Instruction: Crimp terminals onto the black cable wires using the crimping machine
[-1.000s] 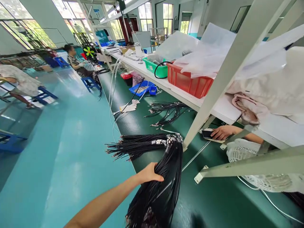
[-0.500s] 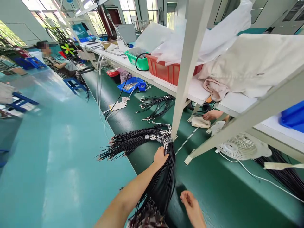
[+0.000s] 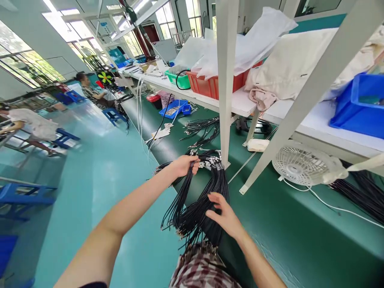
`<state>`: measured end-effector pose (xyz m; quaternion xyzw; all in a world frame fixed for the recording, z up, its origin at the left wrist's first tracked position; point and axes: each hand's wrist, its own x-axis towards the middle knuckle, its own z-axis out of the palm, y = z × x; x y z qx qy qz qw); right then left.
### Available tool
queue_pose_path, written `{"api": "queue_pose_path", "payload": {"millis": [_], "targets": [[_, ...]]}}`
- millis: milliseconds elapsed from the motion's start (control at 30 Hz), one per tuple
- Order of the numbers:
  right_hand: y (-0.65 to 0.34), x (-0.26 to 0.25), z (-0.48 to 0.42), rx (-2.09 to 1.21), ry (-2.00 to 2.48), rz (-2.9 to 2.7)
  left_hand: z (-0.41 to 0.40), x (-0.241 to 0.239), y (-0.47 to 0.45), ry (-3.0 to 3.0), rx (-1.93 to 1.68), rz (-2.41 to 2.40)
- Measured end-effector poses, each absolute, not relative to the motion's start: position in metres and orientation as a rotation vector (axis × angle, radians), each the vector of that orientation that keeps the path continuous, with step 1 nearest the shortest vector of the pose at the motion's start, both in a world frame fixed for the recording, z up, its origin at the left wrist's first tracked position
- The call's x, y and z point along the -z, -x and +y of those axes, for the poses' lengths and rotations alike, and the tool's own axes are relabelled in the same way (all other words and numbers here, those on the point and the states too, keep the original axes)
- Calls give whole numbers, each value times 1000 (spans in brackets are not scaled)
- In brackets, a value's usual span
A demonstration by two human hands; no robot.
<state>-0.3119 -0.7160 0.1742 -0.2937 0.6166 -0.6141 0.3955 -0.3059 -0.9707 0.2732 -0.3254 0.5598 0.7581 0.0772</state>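
Note:
A thick bundle of black cables [image 3: 207,192] with small white tags near its bend lies over the edge of the green bench [image 3: 282,228]. My left hand [image 3: 184,165] is closed round a few strands at the top of the bundle, lifting them off. My right hand [image 3: 223,214] lies on the lower part of the bundle with its fingers spread. The cable ends hang down towards my lap.
White shelf posts [image 3: 225,84] stand just behind the bundle. A small white fan [image 3: 303,164] sits to the right, more black cables [image 3: 204,132] lie farther along. Red [image 3: 216,86], green and blue bins [image 3: 360,106] sit on the shelf. People sit on blue stools at the left.
My left hand has moved up the bundle and closed on some strands. My right hand has risen from below and come down on the cables. The other person's hand behind the post is gone.

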Motion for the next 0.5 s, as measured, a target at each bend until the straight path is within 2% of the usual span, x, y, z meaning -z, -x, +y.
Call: {"api": "queue_pose_path", "payload": {"millis": [100, 200, 367, 500], "targets": [[291, -188, -764, 1602, 764, 1140, -964, -299, 326, 968, -2384, 1721], [276, -192, -769, 1579, 675, 909, -954, -302, 352, 967, -2388, 1862], [303, -185, -679, 1679, 398, 1164, -920, -275, 365, 720, -2060, 2138], [297, -187, -585, 1575, -39, 1395, -855, -246, 325, 204, -1698, 2295]]}}
